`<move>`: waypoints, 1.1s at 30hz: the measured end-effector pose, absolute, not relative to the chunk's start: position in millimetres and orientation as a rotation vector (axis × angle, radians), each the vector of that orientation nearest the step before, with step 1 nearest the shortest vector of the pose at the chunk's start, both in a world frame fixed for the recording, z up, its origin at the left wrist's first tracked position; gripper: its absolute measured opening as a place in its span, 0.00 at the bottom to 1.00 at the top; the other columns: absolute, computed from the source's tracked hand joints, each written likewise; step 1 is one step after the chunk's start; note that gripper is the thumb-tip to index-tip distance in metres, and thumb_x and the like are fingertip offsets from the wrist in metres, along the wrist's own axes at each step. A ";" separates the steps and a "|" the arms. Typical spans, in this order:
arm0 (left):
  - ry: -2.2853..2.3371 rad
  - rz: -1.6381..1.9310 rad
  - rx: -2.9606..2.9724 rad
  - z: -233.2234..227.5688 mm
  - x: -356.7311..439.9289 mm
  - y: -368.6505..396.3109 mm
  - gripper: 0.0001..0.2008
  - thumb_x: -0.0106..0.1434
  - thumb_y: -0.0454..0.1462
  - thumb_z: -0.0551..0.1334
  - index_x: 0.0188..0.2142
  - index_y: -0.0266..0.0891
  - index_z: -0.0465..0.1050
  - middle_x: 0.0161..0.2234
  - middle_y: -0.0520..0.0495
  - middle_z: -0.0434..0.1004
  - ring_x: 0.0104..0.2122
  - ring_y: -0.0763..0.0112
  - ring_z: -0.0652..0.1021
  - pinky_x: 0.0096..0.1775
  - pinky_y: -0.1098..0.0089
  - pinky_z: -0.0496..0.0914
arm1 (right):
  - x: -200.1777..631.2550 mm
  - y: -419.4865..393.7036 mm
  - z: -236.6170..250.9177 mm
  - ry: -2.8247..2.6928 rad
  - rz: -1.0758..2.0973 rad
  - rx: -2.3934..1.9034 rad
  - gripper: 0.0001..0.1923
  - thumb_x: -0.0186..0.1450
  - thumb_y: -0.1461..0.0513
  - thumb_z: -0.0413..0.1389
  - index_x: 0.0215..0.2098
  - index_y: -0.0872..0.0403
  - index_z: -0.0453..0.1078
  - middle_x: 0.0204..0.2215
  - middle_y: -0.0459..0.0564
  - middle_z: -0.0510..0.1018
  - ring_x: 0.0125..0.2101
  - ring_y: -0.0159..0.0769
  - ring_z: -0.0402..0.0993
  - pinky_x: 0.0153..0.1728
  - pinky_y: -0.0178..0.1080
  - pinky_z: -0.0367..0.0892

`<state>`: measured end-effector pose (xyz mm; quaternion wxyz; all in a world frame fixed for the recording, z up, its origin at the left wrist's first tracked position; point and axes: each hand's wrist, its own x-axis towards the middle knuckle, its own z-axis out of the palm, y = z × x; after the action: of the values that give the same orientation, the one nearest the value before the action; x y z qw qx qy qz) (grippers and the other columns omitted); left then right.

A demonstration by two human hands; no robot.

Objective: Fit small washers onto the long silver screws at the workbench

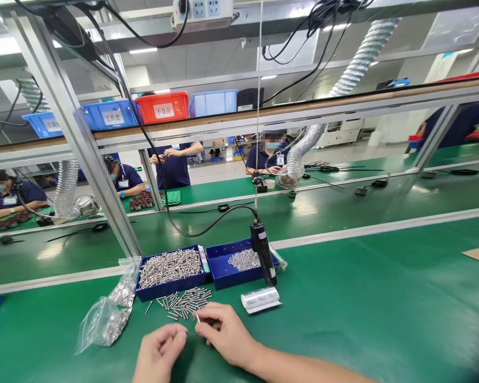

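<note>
My right hand point(223, 331) rests on the green mat and pinches a small metal screw point(198, 318) between thumb and forefinger. My left hand point(160, 352) lies beside it with fingers curled; whether it holds anything I cannot tell. Just beyond the hands lies a loose pile of screws point(186, 301). Behind the pile stand two blue trays: the left tray point(149, 292) holds long screws, the right tray point(219, 276) holds small silvery parts. A black electric screwdriver point(262, 254) hangs on a cord over the right tray.
Two clear plastic bags of screws point(106, 314) lie to the left. A white roll point(260, 299) lies right of the pile. An aluminium frame post point(83, 143) rises at left. Other workers sit across the green conveyor belt. Coloured bins stand on the upper shelf.
</note>
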<state>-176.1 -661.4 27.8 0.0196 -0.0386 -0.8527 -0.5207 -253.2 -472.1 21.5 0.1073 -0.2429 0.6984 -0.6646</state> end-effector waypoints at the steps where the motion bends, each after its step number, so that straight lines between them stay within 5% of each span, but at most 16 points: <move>1: -2.517 -1.778 0.059 25.5 -185.2 -665.6 0.28 0.62 0.60 0.60 0.38 0.37 0.79 0.27 0.46 0.76 0.27 0.65 0.75 0.31 0.68 0.71 | -252.9 -472.8 21.5 1.993 -1.962 -0.662 0.13 0.60 0.62 0.62 0.43 0.55 0.78 0.31 0.47 0.77 0.24 0.31 0.73 0.24 0.33 0.69; 5: -2.231 -2.083 0.305 20.0 -196.0 -665.4 0.28 0.52 0.58 0.70 0.34 0.34 0.79 0.27 0.48 0.75 0.27 0.71 0.70 0.29 0.73 0.65 | -250.0 -474.3 23.7 1.867 -1.966 -0.637 0.23 0.58 0.65 0.62 0.52 0.55 0.70 0.27 0.42 0.77 0.24 0.30 0.74 0.25 0.31 0.67; 15: -2.382 -2.002 0.184 31.5 -186.7 -657.3 0.22 0.59 0.53 0.68 0.37 0.35 0.80 0.27 0.48 0.79 0.27 0.69 0.74 0.32 0.74 0.69 | -247.7 -470.8 25.4 1.905 -1.843 -0.768 0.24 0.59 0.65 0.61 0.53 0.53 0.67 0.26 0.41 0.79 0.23 0.30 0.75 0.27 0.32 0.68; 21: -2.428 -1.204 -0.364 30.3 -183.6 -662.2 0.10 0.67 0.40 0.62 0.40 0.39 0.82 0.23 0.50 0.74 0.21 0.73 0.71 0.25 0.75 0.65 | -246.8 -469.0 26.7 1.881 -1.823 -0.747 0.25 0.59 0.65 0.61 0.54 0.53 0.66 0.25 0.40 0.79 0.23 0.31 0.75 0.27 0.32 0.69; 25: -2.317 -0.739 -0.677 30.6 -185.6 -672.1 0.13 0.69 0.30 0.58 0.48 0.40 0.79 0.22 0.51 0.69 0.21 0.74 0.70 0.24 0.76 0.63 | -247.6 -467.8 25.3 1.843 -1.848 -0.754 0.24 0.59 0.65 0.62 0.53 0.53 0.66 0.26 0.40 0.78 0.24 0.31 0.75 0.27 0.32 0.69; 33: -2.570 -0.467 -0.784 33.4 -181.8 -679.4 0.10 0.71 0.34 0.56 0.45 0.40 0.77 0.25 0.49 0.73 0.22 0.70 0.74 0.26 0.72 0.63 | -246.0 -465.8 22.1 2.066 -1.636 -0.970 0.20 0.61 0.61 0.63 0.51 0.50 0.71 0.30 0.43 0.82 0.28 0.32 0.75 0.33 0.33 0.69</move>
<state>-181.8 -679.4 33.4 0.2056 -0.2812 -0.9222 -0.1677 -246.0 -465.8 22.1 0.1658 -0.3406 0.7256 -0.5745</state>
